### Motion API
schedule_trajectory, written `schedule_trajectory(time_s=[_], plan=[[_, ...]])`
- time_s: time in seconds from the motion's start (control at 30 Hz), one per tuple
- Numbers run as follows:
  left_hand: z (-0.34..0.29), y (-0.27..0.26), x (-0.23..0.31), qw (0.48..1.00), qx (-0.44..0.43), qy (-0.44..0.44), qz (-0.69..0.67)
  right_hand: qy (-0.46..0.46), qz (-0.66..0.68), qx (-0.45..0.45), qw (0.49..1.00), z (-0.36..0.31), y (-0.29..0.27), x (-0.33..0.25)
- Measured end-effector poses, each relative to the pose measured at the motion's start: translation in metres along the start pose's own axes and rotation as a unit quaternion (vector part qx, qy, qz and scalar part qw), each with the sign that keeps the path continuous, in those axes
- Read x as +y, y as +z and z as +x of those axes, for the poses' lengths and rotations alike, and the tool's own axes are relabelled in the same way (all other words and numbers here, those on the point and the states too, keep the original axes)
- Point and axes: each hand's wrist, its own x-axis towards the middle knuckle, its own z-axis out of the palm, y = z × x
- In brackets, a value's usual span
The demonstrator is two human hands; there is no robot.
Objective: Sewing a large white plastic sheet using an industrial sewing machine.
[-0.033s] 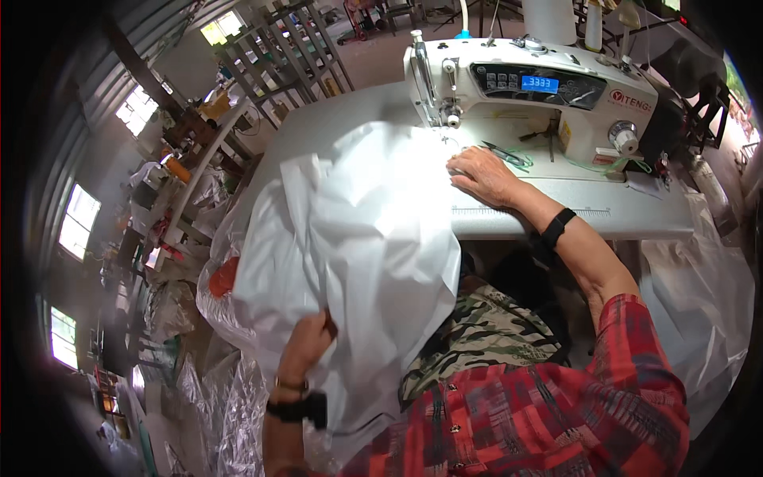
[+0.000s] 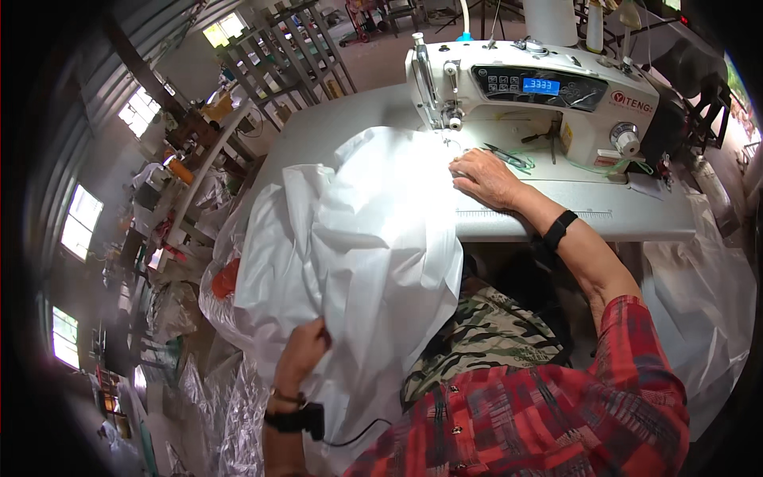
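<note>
Harsh white glare beneath sewing machine (image 2: 509, 107), washing out white sheeting (image 2: 366, 230) and spilling across grey surface (image 2: 572, 215). Shadows in folds. Daylight through windows (image 2: 82, 221) at left; far left dim, soft-focused. Fisheye curves edges; black vignette rims view.

The left forearm (image 2: 284, 451) rises almost upright from the lower edge, left of centre, through the left wrist (image 2: 289, 385) to the left hand (image 2: 304, 350), which leans toward the upper right. That hand is partly curled, its fingertips too shadowed to make out. From the lower right, the bare right forearm (image 2: 586, 258) slants up and leftward to the right wrist (image 2: 534, 205). Just above and right of the frame's centre, the right hand (image 2: 486, 178) lies palm down, fingers (image 2: 464, 167) gently bent and pointing left.
</note>
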Motion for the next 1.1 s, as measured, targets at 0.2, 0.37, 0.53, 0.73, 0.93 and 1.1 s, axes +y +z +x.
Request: schedule_trajectory(time_s=[0.2,0.37,0.53,0.73,0.93,1.1], plan=[[0.005,-0.128,-0.059,0.916,0.264,-0.121,0.278,-0.059,-0.001,0.030,0.998,-0.002,0.007,-0.002],[0.048,-0.137,0.063,0.831,0.439,0.070,0.335,-0.122,-0.074,0.106,0.984,-0.036,0.005,-0.057],[0.009,-0.017,0.177,0.953,0.037,0.301,0.001,-0.180,0.006,0.023,0.983,-0.049,0.012,-0.137],[0.014,0.096,0.185,0.968,-0.042,0.248,0.019,-0.158,0.196,0.051,0.967,0.013,0.050,-0.154],[0.000,0.106,0.109,0.976,0.043,0.136,-0.162,-0.073,0.347,0.046,0.934,-0.019,0.018,-0.166],[0.038,-0.043,0.136,0.906,0.192,0.073,-0.371,-0.090,0.489,-0.182,0.849,-0.067,-0.002,-0.221]])
